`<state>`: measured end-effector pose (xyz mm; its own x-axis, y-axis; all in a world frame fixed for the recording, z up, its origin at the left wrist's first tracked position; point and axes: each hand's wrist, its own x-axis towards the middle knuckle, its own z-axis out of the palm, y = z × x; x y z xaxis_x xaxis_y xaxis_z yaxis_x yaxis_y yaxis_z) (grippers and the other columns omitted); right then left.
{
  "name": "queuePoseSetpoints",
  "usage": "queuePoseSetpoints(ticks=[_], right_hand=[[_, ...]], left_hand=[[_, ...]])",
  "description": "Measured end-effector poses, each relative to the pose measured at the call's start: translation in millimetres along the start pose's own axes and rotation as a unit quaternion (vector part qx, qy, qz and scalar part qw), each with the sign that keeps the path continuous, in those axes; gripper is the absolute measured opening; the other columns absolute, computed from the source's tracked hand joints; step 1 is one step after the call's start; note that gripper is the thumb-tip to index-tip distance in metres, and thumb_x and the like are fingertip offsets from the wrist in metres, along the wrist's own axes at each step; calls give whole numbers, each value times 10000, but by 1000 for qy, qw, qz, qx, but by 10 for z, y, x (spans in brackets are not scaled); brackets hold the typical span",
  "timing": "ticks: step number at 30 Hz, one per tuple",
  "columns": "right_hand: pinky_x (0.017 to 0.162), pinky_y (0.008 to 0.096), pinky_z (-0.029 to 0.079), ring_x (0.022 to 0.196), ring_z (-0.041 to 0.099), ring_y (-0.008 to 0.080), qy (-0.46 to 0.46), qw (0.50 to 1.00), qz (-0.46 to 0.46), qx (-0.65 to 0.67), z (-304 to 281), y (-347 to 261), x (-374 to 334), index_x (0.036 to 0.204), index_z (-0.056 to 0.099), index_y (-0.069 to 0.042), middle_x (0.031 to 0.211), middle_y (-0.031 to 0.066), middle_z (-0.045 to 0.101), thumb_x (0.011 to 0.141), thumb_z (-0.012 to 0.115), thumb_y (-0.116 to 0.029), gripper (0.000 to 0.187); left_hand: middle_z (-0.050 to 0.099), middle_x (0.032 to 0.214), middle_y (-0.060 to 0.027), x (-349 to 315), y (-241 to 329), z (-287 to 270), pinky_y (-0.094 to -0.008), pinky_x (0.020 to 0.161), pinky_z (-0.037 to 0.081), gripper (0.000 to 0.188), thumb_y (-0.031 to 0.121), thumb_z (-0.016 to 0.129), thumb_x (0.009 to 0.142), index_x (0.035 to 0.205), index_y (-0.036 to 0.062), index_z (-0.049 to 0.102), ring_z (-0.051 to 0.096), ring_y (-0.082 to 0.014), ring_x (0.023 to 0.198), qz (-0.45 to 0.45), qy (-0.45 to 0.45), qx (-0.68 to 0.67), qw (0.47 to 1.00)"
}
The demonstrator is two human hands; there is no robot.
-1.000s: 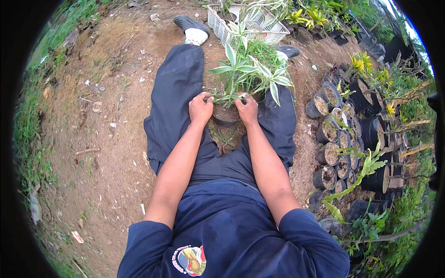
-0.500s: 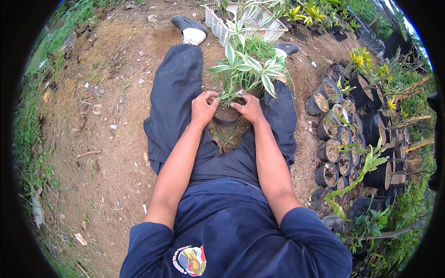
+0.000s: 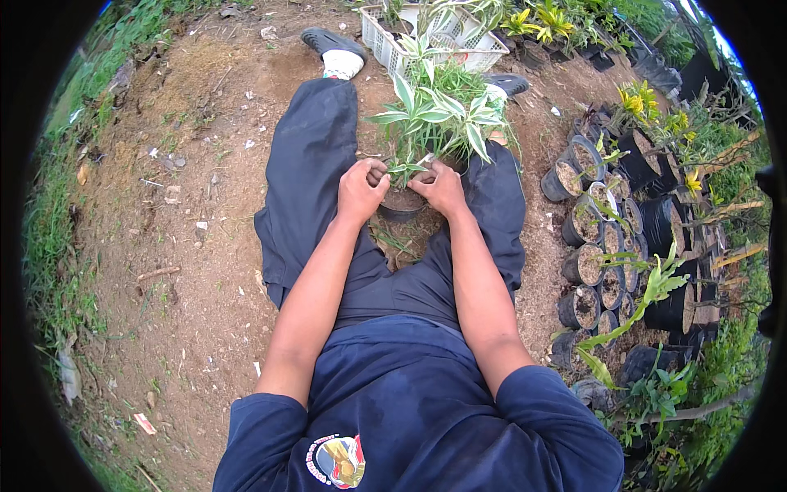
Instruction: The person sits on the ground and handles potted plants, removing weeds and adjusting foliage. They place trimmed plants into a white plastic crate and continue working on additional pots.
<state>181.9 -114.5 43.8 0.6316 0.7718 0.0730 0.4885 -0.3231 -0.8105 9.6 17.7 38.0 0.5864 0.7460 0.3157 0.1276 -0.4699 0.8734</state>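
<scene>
A small black pot (image 3: 399, 215) of dark soil stands on the ground between my legs. In it is a young plant (image 3: 407, 169) with green, white-edged leaves. My left hand (image 3: 361, 190) is at the pot's left side, fingers curled in by the plant's base and thumb down at the soil. Opposite it, my right hand (image 3: 440, 189) bends its fingers around the right side, thumb pointing inward over the soil. Both sets of fingertips are partly hidden by leaves and the pot rim. Just beyond, larger striped-leaf plants (image 3: 430, 115) lean over the hands.
Past my feet sits a white plastic crate (image 3: 384, 37) with plants in it. Several soil-filled pots (image 3: 584, 264) crowd together on the right, beside yellow-leaved plants (image 3: 639, 102). A stick (image 3: 158, 273) lies on the bare dirt at left, with grass along the edge.
Both hands stay at the pot with only slight finger shifts. My right fingers have curled a little closer to the plant, and the leaves have moved slightly.
</scene>
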Motion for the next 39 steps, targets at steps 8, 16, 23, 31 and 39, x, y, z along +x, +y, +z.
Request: queuePoseSetpoints(ticks=[8,16,23,31,39], right_hand=[[779,414,620,776,784,279,14,995,-35,-93,73,40,13,1008,806,-23,838,128,804,800,913,-286,352],[742,397,614,730,783,255,26,995,-56,-81,101,134,10,1009,873,-84,812,141,798,823,900,-308,293],[749,391,615,747,791,260,29,993,-62,-99,111,158,17,1025,871,-83,825,141,804,830,897,-317,305],[763,388,619,765,800,263,26,996,-47,-72,70,116,7,1015,864,-66,838,147,811,833,906,-335,328],[776,378,607,836,797,235,-107,992,-65,4,-130,-100,6,1075,867,-73,932,152,834,871,877,-288,297]], left_hand=[[659,947,-86,-129,61,121,-438,833,582,324,191,929,775,1055,87,806,692,-308,920,139,4,205,969],[689,1035,-106,-83,-100,278,-480,904,562,187,176,897,790,939,83,834,684,-317,1049,127,-14,262,956],[692,943,-104,-66,-152,199,-468,880,559,123,163,880,812,910,95,852,690,-321,1002,119,-2,208,971],[729,911,-104,5,-25,-44,-381,776,551,170,155,853,907,1045,55,859,706,-241,805,-5,23,27,999],[739,843,-45,5,-2,-55,-311,689,508,188,189,907,868,998,56,874,633,-130,718,4,-57,-45,997]])
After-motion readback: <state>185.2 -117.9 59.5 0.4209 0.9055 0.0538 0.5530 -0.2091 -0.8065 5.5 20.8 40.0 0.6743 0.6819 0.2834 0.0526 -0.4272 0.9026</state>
